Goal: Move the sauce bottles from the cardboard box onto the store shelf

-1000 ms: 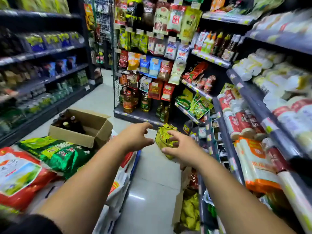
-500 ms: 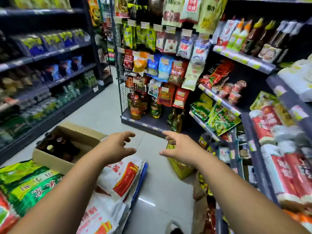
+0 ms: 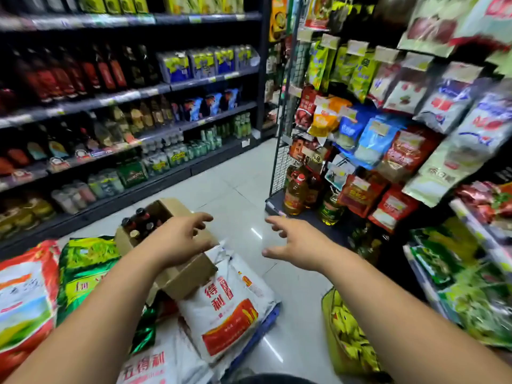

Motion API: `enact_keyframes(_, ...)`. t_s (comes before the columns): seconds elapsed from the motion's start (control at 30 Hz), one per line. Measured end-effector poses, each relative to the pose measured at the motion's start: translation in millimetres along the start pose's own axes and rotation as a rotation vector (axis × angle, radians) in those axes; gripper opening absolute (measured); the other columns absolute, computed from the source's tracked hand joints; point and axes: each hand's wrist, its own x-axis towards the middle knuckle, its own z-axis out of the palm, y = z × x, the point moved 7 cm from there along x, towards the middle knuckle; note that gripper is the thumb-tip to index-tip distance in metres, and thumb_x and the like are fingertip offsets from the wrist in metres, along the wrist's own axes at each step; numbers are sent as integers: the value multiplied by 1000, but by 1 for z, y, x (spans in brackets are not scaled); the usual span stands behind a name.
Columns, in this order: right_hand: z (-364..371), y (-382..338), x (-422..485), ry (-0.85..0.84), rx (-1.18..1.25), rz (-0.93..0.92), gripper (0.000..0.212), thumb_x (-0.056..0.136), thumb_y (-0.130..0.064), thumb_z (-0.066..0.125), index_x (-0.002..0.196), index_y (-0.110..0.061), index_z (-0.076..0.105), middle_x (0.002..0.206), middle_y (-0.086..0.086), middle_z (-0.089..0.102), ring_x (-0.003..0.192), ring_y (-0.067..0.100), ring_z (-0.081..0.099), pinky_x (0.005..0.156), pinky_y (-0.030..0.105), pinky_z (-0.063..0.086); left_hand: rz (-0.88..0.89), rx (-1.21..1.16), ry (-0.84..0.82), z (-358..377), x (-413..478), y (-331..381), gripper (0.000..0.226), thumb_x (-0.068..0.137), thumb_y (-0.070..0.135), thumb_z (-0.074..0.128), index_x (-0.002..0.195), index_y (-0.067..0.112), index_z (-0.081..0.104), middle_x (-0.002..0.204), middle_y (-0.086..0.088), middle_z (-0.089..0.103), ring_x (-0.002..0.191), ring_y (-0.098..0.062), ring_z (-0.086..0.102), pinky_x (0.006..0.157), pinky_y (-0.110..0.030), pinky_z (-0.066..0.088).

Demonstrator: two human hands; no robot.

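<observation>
The cardboard box [image 3: 191, 277] sits open at lower centre, propped on a white sack [image 3: 230, 309] with red print. The sauce bottles [image 3: 138, 223] stand upright inside the box, at its far end, dark glass with red and dark caps showing. How many there are cannot be told, as the person's arm hides part of the box.

The 2 hands are bare and hold nothing. The left hand [image 3: 180, 239] hovers over the near half of the box, palm down, fingers loosely spread and slightly bent. It looks clear of the cardboard. The right hand [image 3: 299, 245] hangs to the right of the box above the tiled floor [image 3: 243, 189], fingers splayed wide.

Just left of the box lies a green sack [image 3: 86, 267], and left of that a red and white sack [image 3: 25, 300]. Beyond the box on the left runs a shelf unit [image 3: 124, 97] stocked with dark bottles and packets. Beyond it on the right stands a wire rack [image 3: 279, 162] hung with packets, with oil bottles [image 3: 295, 195] at its foot. Right of the box, near the right forearm, is a yellow-green bag [image 3: 349, 333].
</observation>
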Motion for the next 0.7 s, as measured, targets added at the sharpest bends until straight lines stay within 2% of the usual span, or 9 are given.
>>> enact_keyframes(0.17, -21, -6, 82, -36, -41, -61, 87, 80, -51, 78, 154, -32, 37, 150, -1, 52, 133, 17, 53, 108, 36, 45, -66, -94, 63, -21, 51, -20, 58, 82, 38, 74, 135, 35, 52, 120, 7, 62, 104, -8, 60, 90, -29, 50)
enact_keyframes(0.23, -24, -13, 108, -75, -45, -96, 86, 79, -51, 79, 153, -34, 37, 149, -2, 53, 132, 17, 54, 108, 37, 46, -112, -79, 71, -26, 64, -31, 60, 83, 39, 74, 137, 34, 50, 123, 6, 63, 104, -9, 61, 92, -31, 51)
enact_keyframes(0.33, -23, -22, 148, -144, -71, -151, 86, 79, -52, 78, 153, -36, 37, 149, -3, 52, 131, 17, 54, 108, 39, 46, -196, -47, 99, -34, 77, -46, 62, 84, 40, 73, 140, 33, 48, 126, 5, 63, 104, -8, 60, 92, -27, 48)
enact_keyframes(0.5, -12, -32, 226, -293, -100, -270, 82, 80, -51, 78, 151, -39, 38, 146, -9, 53, 128, 12, 55, 104, 38, 49, -402, -71, 195, -31, 87, -84, 61, 81, 41, 75, 137, 32, 52, 130, 1, 63, 118, -18, 57, 99, -32, 46)
enact_keyframes(0.63, -6, -41, 284, -440, -107, -417, 72, 85, -38, 79, 148, -33, 45, 134, -11, 59, 126, 15, 56, 103, 37, 49, -615, -171, 298, -11, 80, -99, 62, 79, 35, 77, 137, 26, 54, 133, -5, 62, 117, -19, 60, 100, -30, 47)
enact_keyframes(0.7, -4, -46, 310, -484, -127, -481, 75, 84, -40, 79, 149, -32, 44, 138, -7, 59, 124, 16, 57, 103, 39, 50, -712, -205, 347, -2, 74, -99, 62, 79, 34, 79, 135, 26, 56, 127, -4, 65, 113, -18, 62, 97, -29, 48)
